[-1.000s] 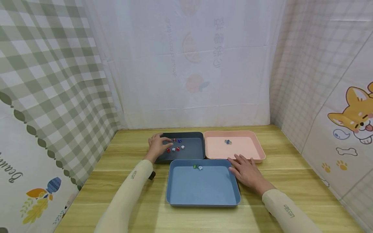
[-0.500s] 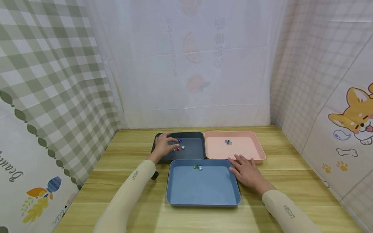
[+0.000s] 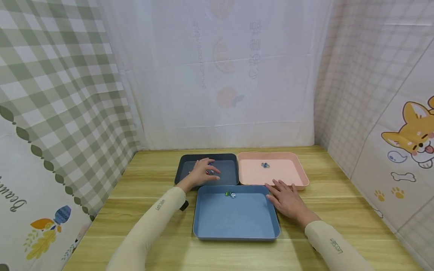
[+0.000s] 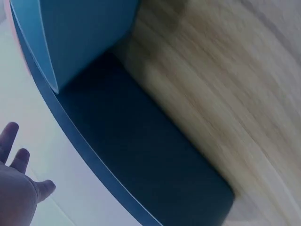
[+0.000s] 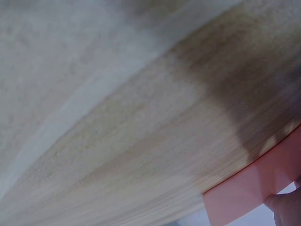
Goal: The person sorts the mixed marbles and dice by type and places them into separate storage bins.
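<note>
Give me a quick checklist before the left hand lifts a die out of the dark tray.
1. Left hand over the small dice in the dark grey plastic tray: ok.
2. A die pinched in its fingers: cannot tell, the hand hides them.
3. Right hand flat on the wooden table, between trays: ok.
4. Blue plastic tray has bare floor: ok.
5. Pink plastic tray has bare floor: ok.
</note>
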Available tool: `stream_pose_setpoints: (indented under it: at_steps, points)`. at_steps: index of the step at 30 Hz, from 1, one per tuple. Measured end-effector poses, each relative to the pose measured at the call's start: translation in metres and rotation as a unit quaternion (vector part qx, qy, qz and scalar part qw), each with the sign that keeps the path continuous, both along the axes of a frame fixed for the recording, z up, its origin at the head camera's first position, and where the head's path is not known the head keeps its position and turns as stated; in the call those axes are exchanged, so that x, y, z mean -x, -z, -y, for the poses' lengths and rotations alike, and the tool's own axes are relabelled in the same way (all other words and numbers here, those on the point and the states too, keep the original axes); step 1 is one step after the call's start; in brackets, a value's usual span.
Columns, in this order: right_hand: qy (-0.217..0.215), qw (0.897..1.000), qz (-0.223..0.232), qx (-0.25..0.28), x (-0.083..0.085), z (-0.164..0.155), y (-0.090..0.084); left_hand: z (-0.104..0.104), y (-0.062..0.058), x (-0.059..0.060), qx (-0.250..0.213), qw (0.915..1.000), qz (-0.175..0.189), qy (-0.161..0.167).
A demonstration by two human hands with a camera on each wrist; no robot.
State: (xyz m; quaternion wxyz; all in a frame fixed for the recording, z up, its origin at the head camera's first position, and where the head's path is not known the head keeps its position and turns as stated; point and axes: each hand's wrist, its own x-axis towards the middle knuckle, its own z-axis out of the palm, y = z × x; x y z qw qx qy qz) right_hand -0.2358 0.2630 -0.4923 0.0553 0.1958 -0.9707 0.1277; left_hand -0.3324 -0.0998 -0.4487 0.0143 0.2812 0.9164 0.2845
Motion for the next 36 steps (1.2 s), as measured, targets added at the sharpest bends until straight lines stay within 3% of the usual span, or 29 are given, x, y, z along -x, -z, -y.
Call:
stream_pose_setpoints:
  at_steps: [12,21,27,36]
  points:
    - [-0.004,1.000,0.001,0.008,0.002,-0.001,0.002,-0.030,0.005,-0.012,0.067,0.9934,-0.003,0.093]
    - [-0.002,1.000,0.005,0.007,0.001,-0.001,0.001,-0.042,0.019,-0.014,0.119,0.9882,0.005,0.097]
    - [-0.004,1.000,-0.003,0.008,0.001,0.000,0.001,-0.045,0.025,-0.014,0.120,0.9877,0.007,0.100]
    - [-0.004,1.000,-0.001,0.009,0.001,0.000,0.001,-0.049,0.033,-0.015,0.156,0.9812,-0.022,0.111]
